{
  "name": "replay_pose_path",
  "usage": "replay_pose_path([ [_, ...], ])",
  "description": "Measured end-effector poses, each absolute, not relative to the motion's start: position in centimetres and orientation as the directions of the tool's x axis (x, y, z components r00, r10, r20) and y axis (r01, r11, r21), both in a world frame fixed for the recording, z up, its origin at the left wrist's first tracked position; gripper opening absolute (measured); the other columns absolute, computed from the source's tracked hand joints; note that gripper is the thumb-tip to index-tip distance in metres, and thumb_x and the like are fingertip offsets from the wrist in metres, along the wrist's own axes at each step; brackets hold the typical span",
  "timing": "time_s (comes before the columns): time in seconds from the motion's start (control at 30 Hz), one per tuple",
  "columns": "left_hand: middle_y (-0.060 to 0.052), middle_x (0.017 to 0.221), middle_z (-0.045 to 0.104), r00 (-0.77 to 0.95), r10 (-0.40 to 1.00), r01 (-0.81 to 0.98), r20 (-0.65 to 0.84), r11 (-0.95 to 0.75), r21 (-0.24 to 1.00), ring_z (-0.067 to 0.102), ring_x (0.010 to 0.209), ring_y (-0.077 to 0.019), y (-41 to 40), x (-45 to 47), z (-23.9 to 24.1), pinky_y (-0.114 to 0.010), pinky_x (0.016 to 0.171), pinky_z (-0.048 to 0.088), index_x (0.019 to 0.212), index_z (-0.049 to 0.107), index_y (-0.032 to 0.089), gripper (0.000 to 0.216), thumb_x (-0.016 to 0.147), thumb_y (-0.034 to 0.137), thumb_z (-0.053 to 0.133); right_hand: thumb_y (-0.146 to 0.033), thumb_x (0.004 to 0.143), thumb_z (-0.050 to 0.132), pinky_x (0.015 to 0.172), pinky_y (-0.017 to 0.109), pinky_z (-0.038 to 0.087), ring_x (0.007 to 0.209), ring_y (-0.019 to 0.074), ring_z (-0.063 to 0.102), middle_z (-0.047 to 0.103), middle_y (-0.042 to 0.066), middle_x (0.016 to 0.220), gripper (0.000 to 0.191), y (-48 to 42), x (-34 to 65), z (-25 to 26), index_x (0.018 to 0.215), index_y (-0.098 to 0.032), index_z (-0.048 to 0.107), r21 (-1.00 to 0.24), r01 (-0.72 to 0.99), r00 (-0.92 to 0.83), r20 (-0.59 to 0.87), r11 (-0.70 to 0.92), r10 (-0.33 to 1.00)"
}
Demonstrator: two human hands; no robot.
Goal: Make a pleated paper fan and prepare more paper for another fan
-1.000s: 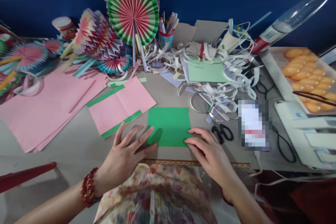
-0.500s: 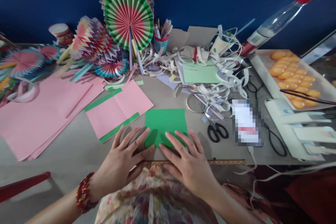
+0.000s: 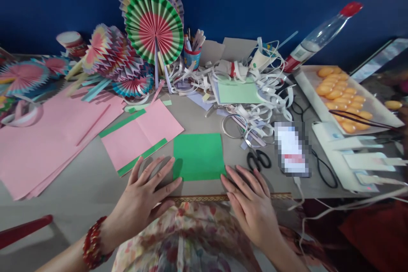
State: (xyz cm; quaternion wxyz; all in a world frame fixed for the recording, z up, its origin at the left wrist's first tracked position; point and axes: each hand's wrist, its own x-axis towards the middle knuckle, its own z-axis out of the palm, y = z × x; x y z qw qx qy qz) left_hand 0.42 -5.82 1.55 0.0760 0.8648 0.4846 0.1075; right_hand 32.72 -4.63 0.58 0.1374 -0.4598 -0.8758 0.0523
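Observation:
A green sheet of paper lies flat near the table's front edge, between my two hands. My left hand rests with spread fingers at its lower left corner, the thumb side touching the green edge. At the lower right corner lies my right hand, fingers apart, its fingertips by the paper's right edge. Neither hand grips anything. Just beyond my left fingertips is a pink sheet with green strips along two opposite edges. Black-handled scissors lie right above my right fingers.
Pink sheets are stacked at left. Folded paper fans stand behind. Curly paper strips surround a pale green sheet. On the right are a phone, a power strip, a tray of yellow items and a bottle.
My right hand has slid right, off the green paper's middle to its right corner. My left hand has shifted slightly left and down. The view has also turned a little.

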Motion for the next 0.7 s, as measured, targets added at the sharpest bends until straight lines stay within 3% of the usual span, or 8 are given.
replay_pose_path([
  [0.27,0.001,0.153,0.045,0.465,0.876,0.851,0.128,-0.482,0.21,0.036,0.144,-0.0317,-7.1,-0.1,1.1,-0.06,0.121,0.012,0.133,0.061,0.035,0.038,0.095,0.034,0.057,-0.017,0.094,0.054,0.115,0.056,0.025,0.129,0.0272,0.049,0.059,0.002,0.141,0.043,-4.3,33.2,0.3,0.136,-0.025,0.056,-0.189,0.76,-0.586,0.214,0.622,0.781],
  [0.57,-0.004,0.15,0.049,0.618,0.781,0.758,0.089,-0.622,0.194,0.037,0.144,-0.0266,-6.1,-1.0,1.8,-0.055,0.123,0.017,0.136,0.057,0.024,0.041,0.096,0.019,0.052,-0.015,0.091,0.06,0.102,0.046,0.046,0.113,0.0249,0.06,0.069,0.008,0.123,0.032,-4.2,33.7,0.7,0.122,-0.021,0.064,-0.239,0.769,-0.487,0.381,0.592,0.786],
  [0.7,-0.008,0.147,0.052,0.593,0.796,0.758,0.12,-0.602,0.25,0.039,0.143,-0.0265,-6.0,-0.9,1.7,-0.055,0.121,0.022,0.132,0.058,0.021,0.038,0.094,0.016,0.054,-0.021,0.094,0.059,0.094,0.04,0.052,0.109,0.0236,0.062,0.068,0.009,0.122,0.028,-3.1,32.2,0.7,0.121,-0.022,0.065,-0.271,0.724,-0.561,0.303,0.634,0.77],
])
